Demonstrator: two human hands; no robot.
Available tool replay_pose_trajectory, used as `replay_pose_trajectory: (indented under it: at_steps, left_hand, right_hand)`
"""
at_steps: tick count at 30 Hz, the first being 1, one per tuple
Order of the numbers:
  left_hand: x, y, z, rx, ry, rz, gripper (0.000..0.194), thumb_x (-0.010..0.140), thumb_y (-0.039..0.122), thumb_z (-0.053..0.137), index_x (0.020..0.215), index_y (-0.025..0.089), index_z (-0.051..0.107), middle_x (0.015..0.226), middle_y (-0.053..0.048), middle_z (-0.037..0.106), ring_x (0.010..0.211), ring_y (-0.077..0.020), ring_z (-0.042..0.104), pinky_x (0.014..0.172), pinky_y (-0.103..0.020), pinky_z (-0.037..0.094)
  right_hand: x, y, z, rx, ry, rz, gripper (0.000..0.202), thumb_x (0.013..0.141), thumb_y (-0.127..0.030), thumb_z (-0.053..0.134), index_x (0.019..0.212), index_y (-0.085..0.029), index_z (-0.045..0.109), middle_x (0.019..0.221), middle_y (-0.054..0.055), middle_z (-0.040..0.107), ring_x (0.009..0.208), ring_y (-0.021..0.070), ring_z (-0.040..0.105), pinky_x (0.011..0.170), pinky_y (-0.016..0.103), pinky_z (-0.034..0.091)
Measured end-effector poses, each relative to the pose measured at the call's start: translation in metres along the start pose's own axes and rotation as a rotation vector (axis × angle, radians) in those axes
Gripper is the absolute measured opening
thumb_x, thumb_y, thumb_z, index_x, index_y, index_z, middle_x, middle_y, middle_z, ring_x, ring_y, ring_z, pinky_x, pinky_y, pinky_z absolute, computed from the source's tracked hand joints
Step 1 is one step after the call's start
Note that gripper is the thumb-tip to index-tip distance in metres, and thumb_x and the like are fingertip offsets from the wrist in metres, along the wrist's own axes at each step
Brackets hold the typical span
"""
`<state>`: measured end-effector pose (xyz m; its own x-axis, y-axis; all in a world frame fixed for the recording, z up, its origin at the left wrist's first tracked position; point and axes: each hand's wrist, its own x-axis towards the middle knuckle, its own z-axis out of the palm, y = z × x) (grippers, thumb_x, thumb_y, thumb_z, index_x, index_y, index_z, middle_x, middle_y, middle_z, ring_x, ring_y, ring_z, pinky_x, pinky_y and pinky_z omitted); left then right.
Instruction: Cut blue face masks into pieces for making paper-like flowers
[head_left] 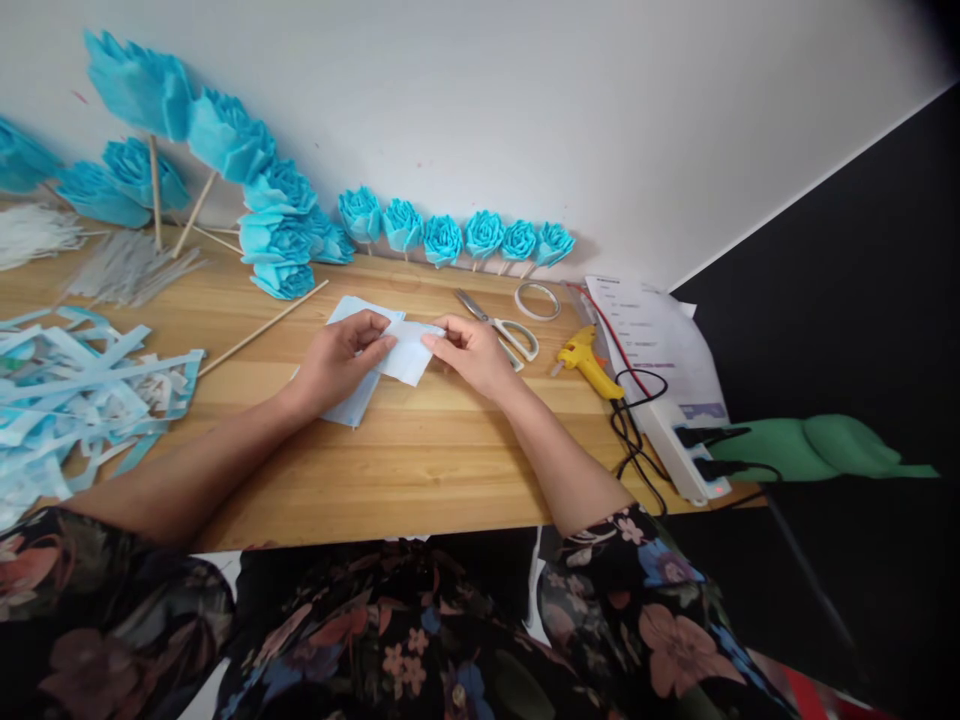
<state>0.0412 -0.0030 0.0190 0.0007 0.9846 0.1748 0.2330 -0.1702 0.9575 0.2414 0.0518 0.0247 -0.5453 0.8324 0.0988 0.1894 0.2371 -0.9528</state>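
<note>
A small pale blue sheet of paper (pixel 410 354) is stretched between my two hands, above the table. My left hand (pixel 339 357) pinches its left edge between thumb and fingers. At the upper right corner, my right hand (pixel 478 352) grips the same sheet with thumb and fingertips. Beneath my left hand lies a stack of pale blue sheets (pixel 355 408), partly hidden by it. Just beyond my right hand, scissors (pixel 517 338) with pale handles rest on the wood, and a roll of tape (pixel 538 300) lies behind them.
Blue paper flowers (pixel 484 233) on sticks line the wall, larger ones (pixel 231 137) to the left. Cut strips (pixel 75 390) heap at the left, near a thin stick (pixel 262 328). A yellow glue gun (pixel 589 363), its cord and a power strip (pixel 686 450) occupy the right side.
</note>
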Motion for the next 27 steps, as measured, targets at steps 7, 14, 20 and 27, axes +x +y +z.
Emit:
replay_pose_trajectory:
  at_steps: [7,14,20,27]
  left_hand:
    - [0.002,0.011,-0.002,-0.139,-0.071,-0.040,0.031,0.075,0.038,0.075,0.094,0.017,0.063,0.071,-0.001,0.067,0.060,-0.0140,0.061,0.056,-0.024,0.048]
    - [0.003,0.011,-0.006,-0.355,0.004,-0.140,0.021,0.073,0.032,0.074,0.084,0.017,0.066,0.070,-0.002,0.066,0.053,-0.0119,0.059,0.051,-0.024,0.050]
    - [0.004,0.010,-0.008,-0.407,0.022,-0.147,0.011,0.072,0.027,0.069,0.070,0.018,0.064,0.058,0.000,0.059,0.051,-0.0122,0.056,0.050,-0.024,0.047]
    - [-0.003,0.019,-0.007,-0.179,-0.074,-0.091,0.008,0.074,0.025,0.067,0.070,0.018,0.067,0.059,0.000,0.062,0.054,-0.0129,0.056,0.055,-0.025,0.048]
  right_hand:
    - [0.003,0.002,0.000,0.059,0.052,-0.016,0.027,0.083,-0.044,0.066,0.087,-0.017,0.066,0.066,-0.003,0.059,0.054,0.0095,0.051,0.050,0.022,0.042]
    - [0.003,0.010,-0.001,0.189,-0.007,-0.049,0.030,0.084,-0.043,0.066,0.104,-0.020,0.069,0.075,-0.001,0.066,0.062,0.0098,0.059,0.061,0.024,0.052]
    - [0.000,-0.001,-0.007,0.260,-0.043,-0.029,0.031,0.089,-0.042,0.059,0.112,-0.023,0.069,0.097,0.004,0.075,0.084,0.0152,0.068,0.079,0.031,0.056]
    - [-0.003,-0.007,-0.002,0.092,-0.126,0.056,0.042,0.086,-0.058,0.062,0.093,-0.018,0.073,0.079,0.003,0.071,0.073,0.0142,0.065,0.063,0.025,0.049]
